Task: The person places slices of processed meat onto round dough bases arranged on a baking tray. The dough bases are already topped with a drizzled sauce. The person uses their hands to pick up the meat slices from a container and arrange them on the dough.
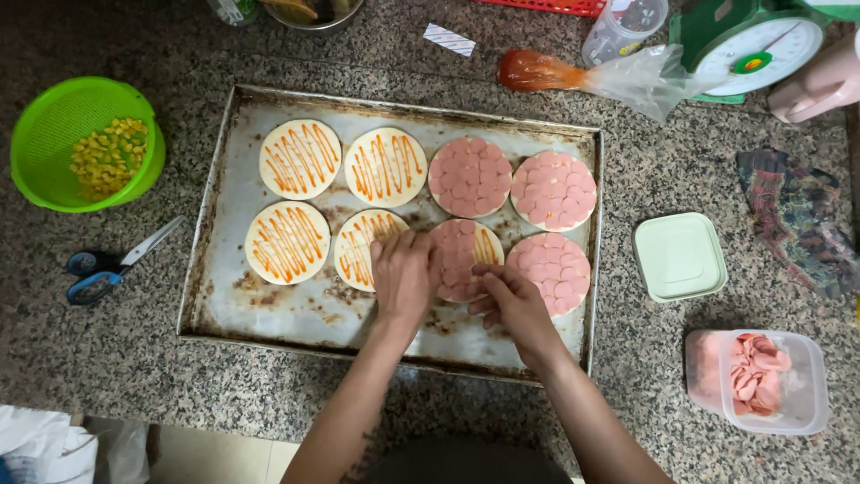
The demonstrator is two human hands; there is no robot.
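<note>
Here, both hands work over one dough round (463, 260) in the front row of a worn baking tray (219, 269), third from the left. Left hand (405, 273) lies flat, fingers loosely spread, on the round's left edge, touching nothing else I can tell. Right hand (512, 300) has fingertips pinched at the round's 5 o'clock edge; whether it holds a sausage slice is hidden. The round is partly covered with pink slices, sauce stripes showing at 2 o'clock.

Tray holds eight rounds: four sauced only, three fully covered. On the bench (134, 358): green colander of corn (85, 143) at 10 o'clock, scissors (107, 267) at 9, pale green lid (680, 256) at 3, tub of sausage slices (761, 381) at 4, sauce bag (573, 73) and scale (757, 40) at 1.
</note>
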